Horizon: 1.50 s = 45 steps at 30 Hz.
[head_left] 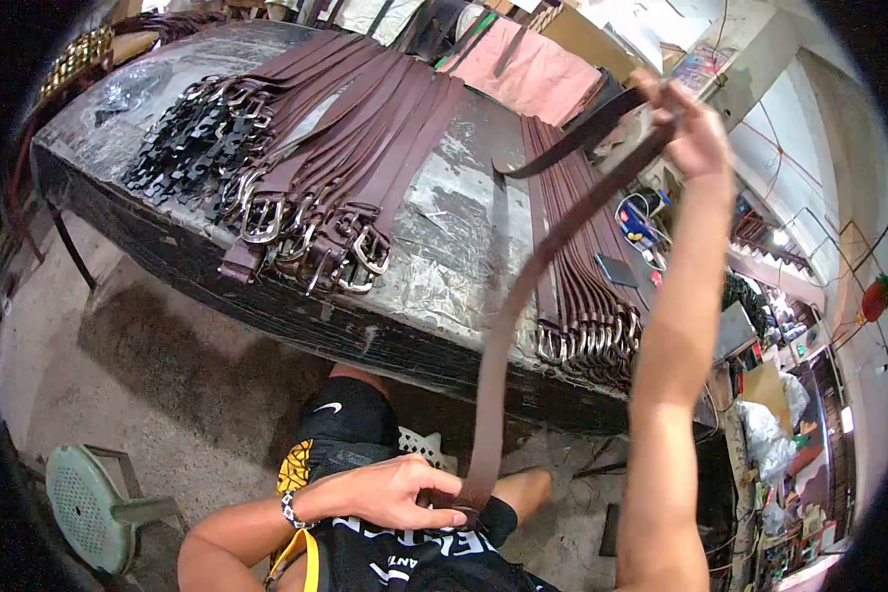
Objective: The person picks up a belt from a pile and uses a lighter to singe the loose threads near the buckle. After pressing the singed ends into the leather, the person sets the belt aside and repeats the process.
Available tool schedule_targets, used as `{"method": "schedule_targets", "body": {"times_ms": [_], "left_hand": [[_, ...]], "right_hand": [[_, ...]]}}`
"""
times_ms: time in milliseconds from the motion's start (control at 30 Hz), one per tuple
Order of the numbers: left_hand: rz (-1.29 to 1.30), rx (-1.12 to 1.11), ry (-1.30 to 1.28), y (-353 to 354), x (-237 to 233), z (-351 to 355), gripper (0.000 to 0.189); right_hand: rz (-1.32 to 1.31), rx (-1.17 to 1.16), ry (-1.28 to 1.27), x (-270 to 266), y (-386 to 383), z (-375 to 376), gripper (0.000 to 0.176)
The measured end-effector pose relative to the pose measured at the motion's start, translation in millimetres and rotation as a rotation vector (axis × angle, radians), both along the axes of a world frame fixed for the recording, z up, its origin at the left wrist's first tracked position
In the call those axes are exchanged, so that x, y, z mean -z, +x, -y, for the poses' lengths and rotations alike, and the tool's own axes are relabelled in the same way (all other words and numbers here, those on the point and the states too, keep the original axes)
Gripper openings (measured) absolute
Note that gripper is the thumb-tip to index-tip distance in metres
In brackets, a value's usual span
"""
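Tension on long brown leather belt strap [498,355]: your R hand [696,133] grips top end high, L hand [395,493] pinches low end at lap, so it runs straight, off scuffed grey worktable [454,217].

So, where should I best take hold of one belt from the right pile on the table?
At its buckle, coming from the near edge of the table. The straps lie flat and packed side by side, hard to pinch; the buckles stand raised at that edge. Both the left hand and right hand grip another belt.
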State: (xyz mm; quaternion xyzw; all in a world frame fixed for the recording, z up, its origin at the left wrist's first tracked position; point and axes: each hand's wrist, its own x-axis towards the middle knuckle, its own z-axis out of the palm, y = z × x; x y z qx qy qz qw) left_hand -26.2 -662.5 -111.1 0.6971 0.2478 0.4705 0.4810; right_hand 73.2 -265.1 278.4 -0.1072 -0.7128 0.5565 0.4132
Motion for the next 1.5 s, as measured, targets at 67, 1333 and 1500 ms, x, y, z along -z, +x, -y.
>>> {"method": "schedule_targets", "body": {"times_ms": [67,1333,1500], "left_hand": [[-0.11,0.005,0.019,-3.6,-5.4,-0.9,0.024],[0.402,-0.087,-0.64,-17.4,-22.3,-39.1,0.026],[0.395,-0.216,-0.569,-20.8,-46.3,-60.9,0.023]], "right_hand": [[-0.063,0.213,0.176,-55.2,0.6,57.5,0.027],[0.366,0.635,-0.257,139.5,-69.0,-227.8,0.021],[0.369,0.593,0.241,80.8,0.4,-117.3,0.019]]}}
